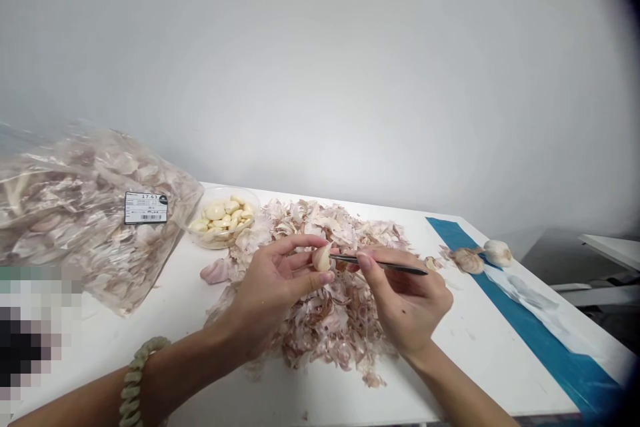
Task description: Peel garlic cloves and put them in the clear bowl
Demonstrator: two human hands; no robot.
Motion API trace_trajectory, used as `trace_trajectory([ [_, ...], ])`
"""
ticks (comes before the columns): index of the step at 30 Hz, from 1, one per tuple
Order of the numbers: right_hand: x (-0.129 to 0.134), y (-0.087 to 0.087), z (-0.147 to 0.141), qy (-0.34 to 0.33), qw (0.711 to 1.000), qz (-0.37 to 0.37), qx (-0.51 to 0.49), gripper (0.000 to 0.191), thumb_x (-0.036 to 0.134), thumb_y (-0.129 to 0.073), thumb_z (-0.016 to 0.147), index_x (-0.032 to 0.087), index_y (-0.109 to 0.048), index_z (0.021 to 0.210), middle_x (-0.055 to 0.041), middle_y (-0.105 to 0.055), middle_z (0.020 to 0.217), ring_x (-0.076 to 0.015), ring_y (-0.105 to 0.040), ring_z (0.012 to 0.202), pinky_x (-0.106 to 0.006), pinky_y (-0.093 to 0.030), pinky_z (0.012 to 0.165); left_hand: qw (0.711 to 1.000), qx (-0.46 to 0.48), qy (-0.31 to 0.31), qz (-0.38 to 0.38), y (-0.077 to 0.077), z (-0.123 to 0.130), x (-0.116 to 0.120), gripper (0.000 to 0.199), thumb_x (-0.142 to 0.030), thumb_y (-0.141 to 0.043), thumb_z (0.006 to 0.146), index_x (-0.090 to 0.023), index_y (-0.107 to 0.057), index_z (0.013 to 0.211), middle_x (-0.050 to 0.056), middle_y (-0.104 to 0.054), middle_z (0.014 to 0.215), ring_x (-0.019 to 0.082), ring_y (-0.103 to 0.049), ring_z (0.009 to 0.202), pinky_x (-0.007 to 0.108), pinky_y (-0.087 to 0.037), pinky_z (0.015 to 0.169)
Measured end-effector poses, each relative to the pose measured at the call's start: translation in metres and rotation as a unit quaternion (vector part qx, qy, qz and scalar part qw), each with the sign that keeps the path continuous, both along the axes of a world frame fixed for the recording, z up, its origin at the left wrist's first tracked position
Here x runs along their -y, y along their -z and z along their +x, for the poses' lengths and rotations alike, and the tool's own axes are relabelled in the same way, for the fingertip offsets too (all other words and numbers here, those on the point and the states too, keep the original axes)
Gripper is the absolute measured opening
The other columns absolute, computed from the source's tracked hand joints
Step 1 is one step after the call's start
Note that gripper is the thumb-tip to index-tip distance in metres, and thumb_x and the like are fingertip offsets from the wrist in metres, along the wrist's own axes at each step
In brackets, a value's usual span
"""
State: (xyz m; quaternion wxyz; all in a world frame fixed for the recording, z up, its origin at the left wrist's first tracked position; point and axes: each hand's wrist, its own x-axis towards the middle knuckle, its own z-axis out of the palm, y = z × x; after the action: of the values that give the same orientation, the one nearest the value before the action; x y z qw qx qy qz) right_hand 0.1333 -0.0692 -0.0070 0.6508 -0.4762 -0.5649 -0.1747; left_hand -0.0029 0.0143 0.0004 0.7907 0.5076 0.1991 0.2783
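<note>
Between the thumb and fingers of my left hand sits a garlic clove, partly covered in pinkish skin with pale flesh showing. My right hand grips a slim dark metal tool, perhaps tweezers or a small knife; its tip touches the clove's right side. Beneath both hands spreads a heap of garlic skins. A clear bowl of peeled cloves stands behind and left of my left hand. Near it lies an unpeeled garlic piece.
A large clear bag of garlic skins with a price label fills the left side. Toward the right lie a garlic bulb, a browner bulb and a blue strip with clear plastic on it. A wall rises behind the white table.
</note>
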Motion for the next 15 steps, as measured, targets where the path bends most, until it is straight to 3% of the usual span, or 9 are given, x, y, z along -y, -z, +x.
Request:
trace_trajectory([
  [10, 0.0026, 0.0022, -0.0019, -0.008, 0.998, -0.037, -0.054, 0.015, 0.005, -0.064, 0.074, 0.019, -0.066, 0.080, 0.0006, -0.069, 0.070, -0.0118, -0.065, 0.058, -0.024, -0.055, 0.051, 1.000, 0.001, -0.004, 0.003, 0.0011, -0.0005, 0.0021, 0.033, -0.014, -0.076, 0.066, -0.021, -0.063, 0.095, 0.005, -0.073, 0.092, 0.020, -0.067, 0.092, 0.032, -0.051, 0.083],
  [15, 0.0043, 0.0043, -0.0030, 0.000, 0.996, -0.048, -0.071, 0.013, 0.007, -0.063, 0.075, 0.018, -0.066, 0.079, -0.0003, -0.068, 0.067, -0.0117, -0.063, 0.055, -0.024, -0.053, 0.048, 1.000, 0.012, 0.005, -0.001, 0.0026, 0.0000, 0.0024, 0.034, -0.009, -0.074, 0.066, -0.020, -0.063, 0.097, 0.005, -0.073, 0.089, 0.018, -0.067, 0.088, 0.028, -0.052, 0.079],
])
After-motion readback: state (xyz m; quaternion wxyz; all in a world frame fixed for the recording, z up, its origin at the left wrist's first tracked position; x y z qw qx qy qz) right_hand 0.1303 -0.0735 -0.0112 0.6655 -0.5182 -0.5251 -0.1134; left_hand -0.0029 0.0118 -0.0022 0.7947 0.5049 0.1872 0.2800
